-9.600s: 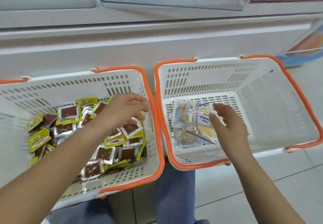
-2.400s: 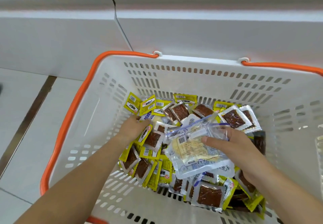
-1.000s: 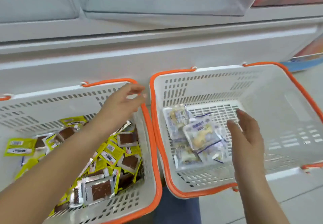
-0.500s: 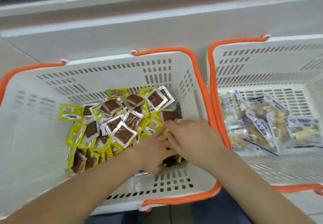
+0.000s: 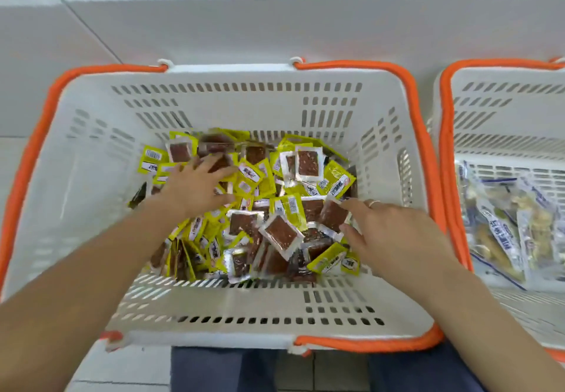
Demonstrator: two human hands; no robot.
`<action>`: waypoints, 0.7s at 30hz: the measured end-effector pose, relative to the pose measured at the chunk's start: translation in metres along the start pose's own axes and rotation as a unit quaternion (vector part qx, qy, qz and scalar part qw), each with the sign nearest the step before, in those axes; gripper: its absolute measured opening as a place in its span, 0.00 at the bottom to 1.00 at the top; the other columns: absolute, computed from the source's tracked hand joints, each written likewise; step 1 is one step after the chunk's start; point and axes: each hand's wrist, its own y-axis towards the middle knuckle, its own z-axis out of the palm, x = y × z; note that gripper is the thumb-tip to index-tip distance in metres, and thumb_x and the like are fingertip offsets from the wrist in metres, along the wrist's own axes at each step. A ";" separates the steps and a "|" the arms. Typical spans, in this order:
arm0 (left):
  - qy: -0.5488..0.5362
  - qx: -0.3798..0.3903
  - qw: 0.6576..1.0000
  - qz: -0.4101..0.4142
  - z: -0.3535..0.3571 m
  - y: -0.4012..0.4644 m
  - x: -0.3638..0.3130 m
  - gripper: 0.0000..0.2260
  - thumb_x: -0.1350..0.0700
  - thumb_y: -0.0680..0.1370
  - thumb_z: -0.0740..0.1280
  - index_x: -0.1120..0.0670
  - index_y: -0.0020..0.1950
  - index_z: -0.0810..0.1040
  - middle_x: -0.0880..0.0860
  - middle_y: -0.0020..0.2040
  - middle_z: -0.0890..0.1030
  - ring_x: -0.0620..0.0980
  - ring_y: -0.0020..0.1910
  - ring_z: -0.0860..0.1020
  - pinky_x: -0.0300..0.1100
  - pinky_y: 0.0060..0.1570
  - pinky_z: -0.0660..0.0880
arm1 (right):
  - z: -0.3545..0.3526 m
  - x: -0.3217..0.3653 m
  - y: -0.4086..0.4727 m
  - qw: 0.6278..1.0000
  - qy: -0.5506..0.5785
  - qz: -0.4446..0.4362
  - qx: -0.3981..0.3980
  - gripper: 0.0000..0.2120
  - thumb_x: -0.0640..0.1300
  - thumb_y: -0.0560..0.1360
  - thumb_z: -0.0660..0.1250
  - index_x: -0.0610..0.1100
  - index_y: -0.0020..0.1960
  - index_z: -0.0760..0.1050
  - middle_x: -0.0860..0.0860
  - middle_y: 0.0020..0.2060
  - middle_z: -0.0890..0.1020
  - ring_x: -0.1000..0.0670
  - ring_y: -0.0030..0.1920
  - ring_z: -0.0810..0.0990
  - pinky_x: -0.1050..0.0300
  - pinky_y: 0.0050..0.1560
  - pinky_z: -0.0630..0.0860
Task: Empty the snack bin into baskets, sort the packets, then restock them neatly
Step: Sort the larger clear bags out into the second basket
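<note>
A white basket with orange handles [image 5: 91, 153] fills the middle of the view and holds a heap of small yellow and brown snack packets [image 5: 269, 208]. My left hand [image 5: 198, 187] lies spread on the left part of the heap, fingers straight and blurred. My right hand [image 5: 388, 232] rests on the right part of the heap, fingers loosely bent, touching a brown packet [image 5: 331, 216]; a ring shows on one finger. A second white basket [image 5: 495, 110] at the right edge holds several clear and blue packets [image 5: 501, 229].
A white cabinet front [image 5: 275, 28] rises behind both baskets. The baskets stand side by side, nearly touching. Blue trouser legs [image 5: 220, 370] and grey floor tiles [image 5: 122, 370] show below the near basket rim.
My hands were together at the heap's right near corner; now they have spread apart, the left moving to the far left. The camera has shifted left, so the left basket is centred.
</note>
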 end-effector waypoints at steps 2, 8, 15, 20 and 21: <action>-0.027 -0.011 0.999 -0.030 0.009 -0.013 0.035 0.27 0.37 0.76 0.62 0.38 0.75 0.61 0.50 0.78 0.55 0.61 0.76 0.53 0.60 0.72 0.56 | 0.003 0.002 0.004 1.000 0.029 0.004 0.006 0.18 0.57 0.81 0.50 0.55 0.68 0.62 0.53 0.52 0.79 0.48 0.52 0.80 0.54 0.42 0.72; -0.013 -0.124 0.978 0.166 0.004 -0.045 -0.025 0.33 0.31 0.73 0.49 0.47 0.70 0.71 0.57 0.74 0.66 0.64 0.73 0.61 0.62 0.70 0.58 | 0.033 0.026 0.038 0.990 0.013 -0.052 0.128 0.19 0.55 0.80 0.55 0.47 0.67 0.65 0.48 0.57 0.77 0.45 0.56 0.78 0.53 0.45 0.74; 0.192 0.019 0.922 0.335 0.034 -0.032 -0.083 0.36 0.36 0.75 0.61 0.47 0.78 0.51 0.56 0.78 0.37 0.61 0.76 0.39 0.66 0.71 0.42 | 0.039 0.029 0.088 0.994 0.028 -0.029 0.106 0.16 0.54 0.80 0.55 0.47 0.63 0.68 0.48 0.50 0.79 0.45 0.51 0.79 0.55 0.38 0.70; 0.200 -0.037 0.955 0.217 0.029 -0.015 -0.060 0.36 0.33 0.74 0.60 0.48 0.76 0.55 0.55 0.79 0.43 0.63 0.76 0.44 0.68 0.68 0.38 | 0.056 0.027 0.082 0.990 0.008 -0.007 0.140 0.16 0.53 0.81 0.55 0.48 0.66 0.68 0.48 0.54 0.78 0.46 0.54 0.78 0.55 0.39 0.70; 0.195 -0.053 0.961 0.188 0.026 -0.012 -0.053 0.35 0.33 0.74 0.59 0.48 0.76 0.56 0.55 0.79 0.44 0.63 0.76 0.46 0.68 0.68 0.38 | 0.059 0.027 0.080 0.991 0.001 -0.009 0.136 0.16 0.52 0.81 0.55 0.48 0.65 0.69 0.49 0.55 0.77 0.46 0.56 0.78 0.54 0.41 0.71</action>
